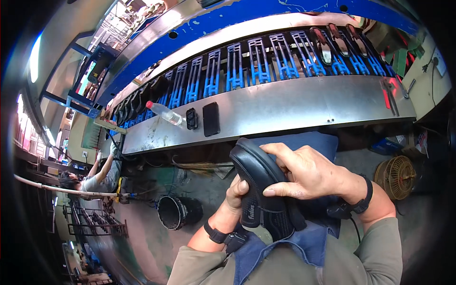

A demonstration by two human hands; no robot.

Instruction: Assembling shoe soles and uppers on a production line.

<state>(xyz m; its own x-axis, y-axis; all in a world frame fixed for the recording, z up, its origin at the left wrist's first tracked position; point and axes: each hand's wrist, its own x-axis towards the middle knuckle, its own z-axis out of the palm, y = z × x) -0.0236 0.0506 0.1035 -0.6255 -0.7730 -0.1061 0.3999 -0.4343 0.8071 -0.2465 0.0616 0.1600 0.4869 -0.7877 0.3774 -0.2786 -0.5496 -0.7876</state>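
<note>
A black shoe (256, 173) with stitched seams is held up in front of my chest, toe end pointing away from me. My left hand (233, 194) grips its left side, thumb pressed on the upper and the other fingers hidden behind it. From the right, my right hand (304, 171) pinches the shoe's edge, its thumb on the near side and the index finger curled over near the toe. Below the shoe lies a blue apron (311, 244) across my lap. Both wrists carry black straps with small devices.
A metal-topped conveyor ledge (280, 102) runs ahead, with blue racks (235, 71) behind it, some carrying shoes (323, 45). On the ledge lie a bottle (166, 114), a phone (211, 118) and red-handled pliers (389, 97). A black bucket (178, 212), a wicker basket (395, 176) and another person (102, 175) are nearby.
</note>
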